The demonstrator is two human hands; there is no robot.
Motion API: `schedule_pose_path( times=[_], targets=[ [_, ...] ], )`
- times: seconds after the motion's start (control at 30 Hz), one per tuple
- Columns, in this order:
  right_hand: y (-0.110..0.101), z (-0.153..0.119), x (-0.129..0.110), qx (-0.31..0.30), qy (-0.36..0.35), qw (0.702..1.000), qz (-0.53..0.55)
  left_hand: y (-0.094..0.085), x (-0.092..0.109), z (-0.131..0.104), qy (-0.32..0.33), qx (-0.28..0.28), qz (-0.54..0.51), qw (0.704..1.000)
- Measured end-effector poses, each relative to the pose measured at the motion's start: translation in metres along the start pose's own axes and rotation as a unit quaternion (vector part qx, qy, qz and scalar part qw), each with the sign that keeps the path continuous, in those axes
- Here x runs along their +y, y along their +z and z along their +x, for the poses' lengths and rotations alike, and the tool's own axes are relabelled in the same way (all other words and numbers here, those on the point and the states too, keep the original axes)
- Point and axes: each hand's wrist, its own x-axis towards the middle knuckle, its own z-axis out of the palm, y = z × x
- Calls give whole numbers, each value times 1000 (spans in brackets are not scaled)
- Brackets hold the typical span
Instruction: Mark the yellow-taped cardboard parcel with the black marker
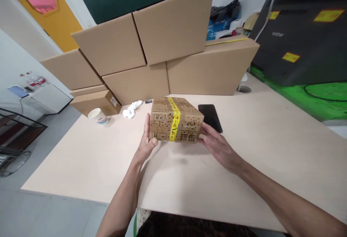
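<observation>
Two hands' fingers (pixel 207 136) gripping opposite sides of one yellow-taped carton (pixel 162 121), contents hidden.

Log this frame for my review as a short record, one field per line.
held: speckled carton with yellow tape
left hand: on the carton's left side
right hand: at its right lower corner
right of carton: black phone-like slab
left of carton: crumpled tissue, paper cup
behind: stacked plain boxes

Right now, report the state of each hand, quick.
Left hand: holding the brown cardboard box with yellow tape at its left side.
Right hand: holding the same box, fingers at its right side.
</observation>
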Motion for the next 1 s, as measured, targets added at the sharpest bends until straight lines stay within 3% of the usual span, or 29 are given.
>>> schedule_pose_path(
  times=[0.2, 0.37, 0.53, 0.6, 0.73, 0.9, 1.0],
  targets=[
    [4, -5, -1, -79, -7, 997, -13, 3, -1, -2, 105, 72, 97, 987],
    [4, -9, 11, -154, -14, 987, -40, -8, 1, -4, 202, 135, 205, 948],
    [10, -12, 14, -138, -33, 989, -36, -17, -2, -2, 229, 169, 268, 920],
    [11, -12, 15, -116, -39, 992, -24, -17, -5, -1, 234, 153, 286, 916],
    [10, -9, 19, -110, -22, 993, -25, -12, -8, -1, 231, 64, 349, 906],
    [-3, 7, 8, 30, -44, 997, -58, 1, -12, 1, 172, -21, 367, 914],
    [-13, 26, -3, 43, -57, 995, -67, 7, -18, 9, 151, -58, 355, 921]
  ],
)
